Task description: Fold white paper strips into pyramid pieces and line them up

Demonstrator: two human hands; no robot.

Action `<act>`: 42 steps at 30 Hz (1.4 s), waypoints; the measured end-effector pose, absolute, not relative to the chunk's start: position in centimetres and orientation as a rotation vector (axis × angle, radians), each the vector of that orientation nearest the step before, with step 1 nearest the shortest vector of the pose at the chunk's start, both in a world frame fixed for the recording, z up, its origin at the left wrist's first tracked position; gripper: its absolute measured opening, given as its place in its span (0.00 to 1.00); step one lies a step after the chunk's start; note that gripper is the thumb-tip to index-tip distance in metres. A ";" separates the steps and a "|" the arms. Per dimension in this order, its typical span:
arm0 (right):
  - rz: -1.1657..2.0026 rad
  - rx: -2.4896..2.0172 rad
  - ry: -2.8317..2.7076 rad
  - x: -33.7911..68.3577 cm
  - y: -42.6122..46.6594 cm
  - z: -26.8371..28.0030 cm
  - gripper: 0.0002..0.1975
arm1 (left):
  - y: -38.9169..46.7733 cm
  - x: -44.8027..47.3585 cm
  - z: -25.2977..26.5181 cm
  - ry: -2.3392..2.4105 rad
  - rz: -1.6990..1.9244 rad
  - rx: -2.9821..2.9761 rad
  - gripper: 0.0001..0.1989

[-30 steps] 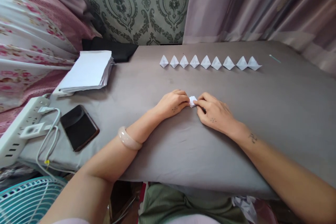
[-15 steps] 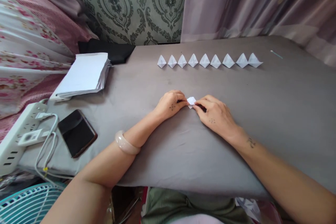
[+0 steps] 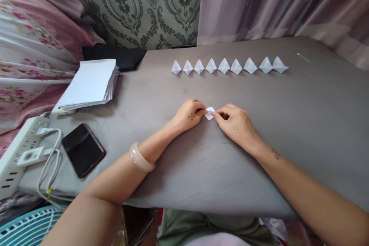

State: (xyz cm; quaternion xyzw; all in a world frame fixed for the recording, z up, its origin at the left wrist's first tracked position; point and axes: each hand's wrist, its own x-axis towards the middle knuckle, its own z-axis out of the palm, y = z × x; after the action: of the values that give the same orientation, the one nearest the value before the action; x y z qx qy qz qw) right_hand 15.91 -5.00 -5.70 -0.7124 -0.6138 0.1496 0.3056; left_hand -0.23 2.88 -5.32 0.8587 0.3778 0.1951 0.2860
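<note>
A small folded piece of white paper (image 3: pixel 210 114) is held between my two hands, low over the grey-covered table (image 3: pixel 184 161). My left hand (image 3: pixel 190 115) pinches its left edge between thumb and fingers. From the other side, my right hand (image 3: pixel 234 122) grips the right edge, its thumb pressed on the paper's face. The fingertips partly hide the paper. Beyond my hands, a row of several white folded paper boats (image 3: pixel 224 66) stands across the table, each with a pointed peak.
At the left lie a stack of white paper (image 3: pixel 89 82), a black phone (image 3: pixel 83 150) and a white power strip (image 3: pixel 14 157) with cables. A black cloth (image 3: pixel 118 57) sits behind the stack. A thin white stick (image 3: pixel 303 57) lies far right. A turquoise basket (image 3: pixel 29 223) stands below the table edge.
My right hand's fingers have shifted on the folded paper, with the thumb now on its face. The paper's outline has changed slightly. The whole view has moved a little.
</note>
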 end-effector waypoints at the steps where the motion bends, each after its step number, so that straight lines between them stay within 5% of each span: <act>1: 0.425 -1.881 -1.610 16.0 -4.8 -5.7 0.11 | 2.9 -0.2 -5.2 1.021 0.517 2.294 0.10; 29: 0.825 -1.795 -1.501 18.4 -3.5 -5.6 0.13 | 3.9 1.0 -4.2 1.171 0.235 2.087 0.10; 36: 0.327 -1.657 -1.947 17.5 -6.2 -5.6 0.19 | 4.0 0.9 -4.3 1.162 0.246 2.061 0.10; 42: 0.285 -1.745 -2.073 17.3 -6.4 -5.7 0.23 | 4.2 0.7 -4.6 1.137 0.283 2.088 0.10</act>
State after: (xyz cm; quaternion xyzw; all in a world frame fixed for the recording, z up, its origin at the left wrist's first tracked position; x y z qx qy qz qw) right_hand 17.25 -6.38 -5.69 -0.6266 -0.7443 0.1024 0.2072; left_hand 0.68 4.16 -4.57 0.8119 0.4422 0.1100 0.3649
